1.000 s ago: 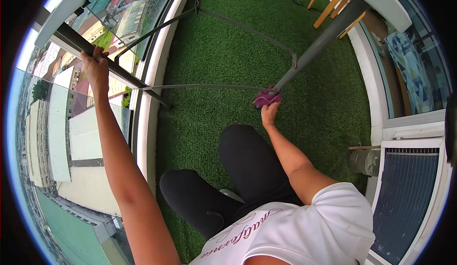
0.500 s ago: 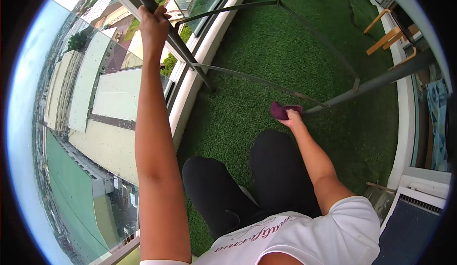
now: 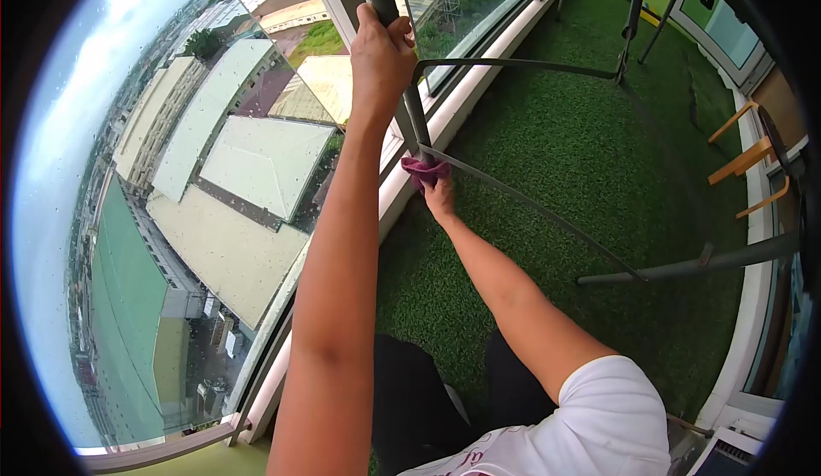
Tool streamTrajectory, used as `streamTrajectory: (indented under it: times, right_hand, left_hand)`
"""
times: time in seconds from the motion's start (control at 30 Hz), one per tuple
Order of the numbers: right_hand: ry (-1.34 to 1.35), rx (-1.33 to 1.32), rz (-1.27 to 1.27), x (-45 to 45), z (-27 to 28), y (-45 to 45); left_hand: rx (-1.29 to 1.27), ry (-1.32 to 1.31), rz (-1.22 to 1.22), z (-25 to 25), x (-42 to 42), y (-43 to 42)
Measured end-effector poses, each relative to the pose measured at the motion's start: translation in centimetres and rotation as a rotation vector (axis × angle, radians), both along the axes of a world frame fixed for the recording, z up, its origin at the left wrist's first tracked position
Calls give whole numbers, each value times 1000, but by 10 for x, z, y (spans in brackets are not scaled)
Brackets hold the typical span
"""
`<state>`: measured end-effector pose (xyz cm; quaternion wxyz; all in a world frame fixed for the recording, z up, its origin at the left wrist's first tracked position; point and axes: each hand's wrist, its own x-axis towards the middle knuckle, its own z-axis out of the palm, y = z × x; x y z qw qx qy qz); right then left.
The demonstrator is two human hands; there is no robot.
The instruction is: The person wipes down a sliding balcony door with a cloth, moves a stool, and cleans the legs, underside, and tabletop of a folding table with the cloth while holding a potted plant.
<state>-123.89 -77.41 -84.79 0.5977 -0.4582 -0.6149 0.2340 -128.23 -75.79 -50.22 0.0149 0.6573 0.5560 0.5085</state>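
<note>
High up, my left hand (image 3: 380,61) is wrapped round a dark grey metal table leg (image 3: 415,108) beside the glass. Lower on that leg, my right hand (image 3: 438,195) holds a purple cloth (image 3: 425,171) against it, just below where a thin metal crossbar (image 3: 530,202) joins. The leg's lower end is hidden by the cloth and hand. A second grey leg (image 3: 684,266) stands at the right, apart from both hands.
Green artificial turf (image 3: 556,142) covers the floor. A white ledge (image 3: 496,65) and glass panels run along the left, with rooftops beyond. A wooden chair (image 3: 740,161) is at the right, near a sliding door.
The view has swung left. My right hand has moved with the purple cloth from the right leg to the left leg. My left hand keeps hold of the left leg.
</note>
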Motion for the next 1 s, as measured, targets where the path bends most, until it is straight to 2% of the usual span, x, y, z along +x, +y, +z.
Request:
streamTrajectory:
  times: [0.03,0.1,0.17,0.23,0.3,0.37,0.43,0.5,0.57,0.6,0.67,0.7,0.77,0.83,0.87,0.9,0.97,1.0]
  right_hand:
    - [-32,-153,7,3,-21,-1]
    - [-143,-293,31,15,-64,-4]
    - [-432,-749,111,31,-90,-3]
    - [-648,-794,199,32,-90,-22]
    - [-671,-923,131,28,-31,-43]
    - [-362,-785,242,35,37,-58]
    - [-407,-448,141,52,134,-77]
    - [-101,-47,59,74,223,-90]
    - [197,259,38,81,313,-87]
    - [265,328,71,78,346,-75]
    - [336,430,154,62,396,-32]
    - [342,466,199,48,412,-7]
    - [195,407,214,20,415,44]
    - [146,508,119,7,403,51]
    - [107,598,20,2,394,52]
    - [106,594,23,1,381,51]
    - [-104,468,-62,7,347,45]
    - [-136,550,-117,8,327,31]
  left_hand:
    - [-3,14,11,-1,1,0]
    - [26,10,-2,-5,2,2]
    - [123,-11,-23,-11,-2,9]
    - [89,-46,-47,-10,-1,7]
    - [33,-104,-82,-3,2,0]
    - [31,-211,-116,-3,3,1]
    - [67,-124,-90,-9,-1,5]
    - [118,-136,-105,-9,-2,0]
    - [53,-185,-96,-14,-4,-12]
    - [86,-272,-167,-27,-4,-22]
    - [142,-265,-51,-51,-1,-42]
    - [158,-287,3,-69,0,-46]
    - [-111,-293,-48,-86,1,-87]
    - [-123,-528,-119,-120,13,-123]
    - [-170,-544,-124,-137,15,-143]
    - [-218,-559,-127,-153,17,-161]
    - [-314,-525,-81,-184,16,-190]
    - [-315,-529,-82,-201,17,-201]
